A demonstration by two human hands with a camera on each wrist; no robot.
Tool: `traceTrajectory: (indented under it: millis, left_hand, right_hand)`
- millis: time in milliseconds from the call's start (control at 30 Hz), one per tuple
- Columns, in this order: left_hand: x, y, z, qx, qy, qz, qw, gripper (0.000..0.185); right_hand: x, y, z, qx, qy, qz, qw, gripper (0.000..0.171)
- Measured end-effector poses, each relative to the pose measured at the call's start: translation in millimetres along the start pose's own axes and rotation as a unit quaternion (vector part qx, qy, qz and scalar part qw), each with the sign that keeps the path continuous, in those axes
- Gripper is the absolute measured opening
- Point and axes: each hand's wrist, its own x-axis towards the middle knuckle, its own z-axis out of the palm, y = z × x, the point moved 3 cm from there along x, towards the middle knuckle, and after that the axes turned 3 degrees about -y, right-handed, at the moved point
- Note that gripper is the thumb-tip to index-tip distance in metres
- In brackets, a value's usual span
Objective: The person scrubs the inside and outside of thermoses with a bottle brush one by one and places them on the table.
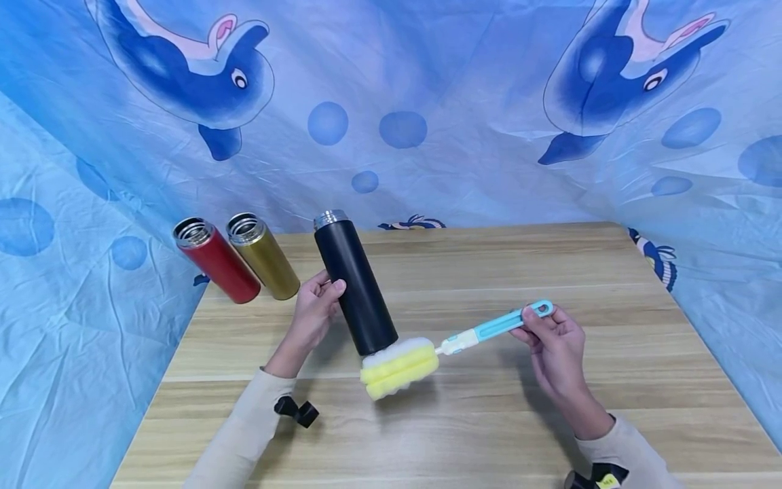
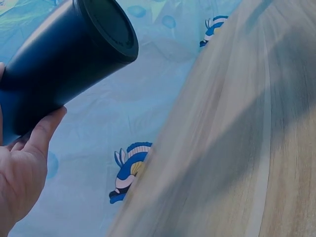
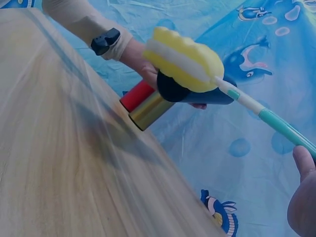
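My left hand [image 1: 315,309] grips a black thermos flask [image 1: 357,288] around its middle and holds it tilted above the table. Its steel-rimmed mouth points up and away; the left wrist view shows its round base. In my right hand [image 1: 554,346] is a sponge bottle brush [image 1: 400,367], pinched near the looped end of its turquoise handle [image 1: 507,324]. The yellow and white sponge head is just below the flask's base in the head view. In the right wrist view the sponge [image 3: 185,59] overlaps the flask [image 3: 207,96]; whether they touch I cannot tell.
A red flask [image 1: 220,261] and a gold flask [image 1: 265,258] stand side by side, lidless, at the wooden table's [image 1: 489,421] back left. Behind the table hangs a blue curtain [image 1: 464,81] with printed dolphins. Both wrists wear small black devices.
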Motion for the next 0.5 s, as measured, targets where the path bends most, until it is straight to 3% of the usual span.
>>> traceTrajectory:
  millis: [500]
  left_hand:
    - [-0.7,0.5,3.1,-0.008,0.014,0.001,0.9999,0.03]
  right_hand:
    - [0.8,11.8,-6.3,-0.05,0.049,0.014,0.997,0.01]
